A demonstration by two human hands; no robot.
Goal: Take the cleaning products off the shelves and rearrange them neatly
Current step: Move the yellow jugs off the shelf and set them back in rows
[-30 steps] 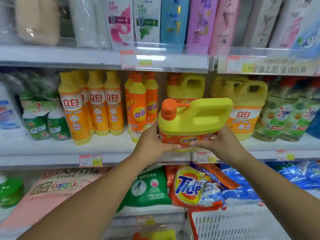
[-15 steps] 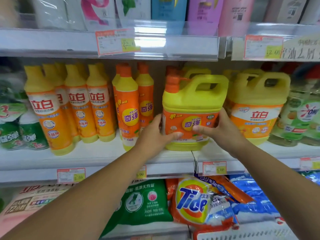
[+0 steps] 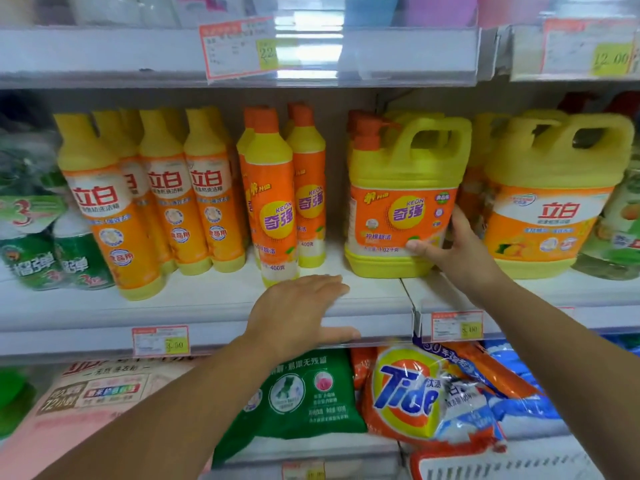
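A yellow detergent jug [image 3: 401,202] with an orange label and orange pump stands upright on the middle shelf [image 3: 207,306]. My right hand [image 3: 450,251] holds its lower right side, thumb across the label's bottom corner. My left hand [image 3: 301,310] lies flat and open on the shelf's front edge, left of the jug and apart from it. Two tall orange bottles [image 3: 273,209] stand just behind my left hand. A second jug of the same kind is partly hidden behind the one I hold.
Several yellow-orange bottles [image 3: 162,209] fill the shelf's left side, with green bottles [image 3: 52,247] beyond. Another big yellow jug [image 3: 550,202] stands to the right. Below lie a Tide bag [image 3: 415,393], a green bag [image 3: 298,393] and a pink pack [image 3: 97,396]. Price tags line the shelf rails.
The jug went from held in the air to standing on the shelf. My left hand let go of it and dropped to the shelf edge; my right hand stays on it.
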